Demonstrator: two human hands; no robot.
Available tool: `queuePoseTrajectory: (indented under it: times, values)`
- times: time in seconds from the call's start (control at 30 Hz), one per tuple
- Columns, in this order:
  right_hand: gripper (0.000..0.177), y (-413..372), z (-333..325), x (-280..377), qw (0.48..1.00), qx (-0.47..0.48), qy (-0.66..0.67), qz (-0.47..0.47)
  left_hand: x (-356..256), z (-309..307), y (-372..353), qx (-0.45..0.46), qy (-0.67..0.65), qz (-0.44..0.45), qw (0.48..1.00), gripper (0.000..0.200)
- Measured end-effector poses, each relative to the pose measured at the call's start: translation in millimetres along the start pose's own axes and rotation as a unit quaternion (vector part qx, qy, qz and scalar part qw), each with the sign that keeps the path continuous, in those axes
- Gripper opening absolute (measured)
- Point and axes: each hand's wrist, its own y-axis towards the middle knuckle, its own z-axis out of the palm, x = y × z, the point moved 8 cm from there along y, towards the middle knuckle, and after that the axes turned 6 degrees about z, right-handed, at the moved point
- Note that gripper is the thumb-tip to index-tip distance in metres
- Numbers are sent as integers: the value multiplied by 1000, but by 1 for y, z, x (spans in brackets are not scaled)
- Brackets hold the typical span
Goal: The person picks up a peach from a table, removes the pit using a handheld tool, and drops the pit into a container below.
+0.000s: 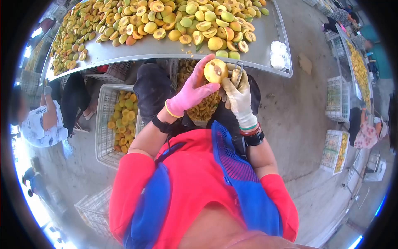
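Note:
My left hand (195, 89), in a pink glove, grips a yellow peach half (215, 71) with its cut face and brown pit hollow turned up. In a whitish glove, my right hand (238, 93) is closed around a pitting tool (236, 76) with a wooden-looking handle and a wire loop at its top. The right fingertips touch or nearly touch the side of the peach half. Both hands are above my lap, just in front of the table edge. Cut and whole peaches (203, 25) lie heaped beyond them.
The metal table (174, 49) has a raised rim; a white plastic bundle (280, 55) sits at its right corner. Peach pieces (203, 108) lie below my hands. A white crate (108, 143) of peaches stands at left. Other people work at both sides, including one person (43, 120) at left.

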Motion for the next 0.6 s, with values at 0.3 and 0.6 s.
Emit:
queuePoseTrajectory:
  times: [0.3,0.6]
  values:
    - [30,-7,13,2,958,-34,-273,-85,-2,-16,5,-47,-141,61,987,79]
    - [31,-13,23,39,911,-77,-345,-213,-4,-18,5,-37,10,34,999,79]
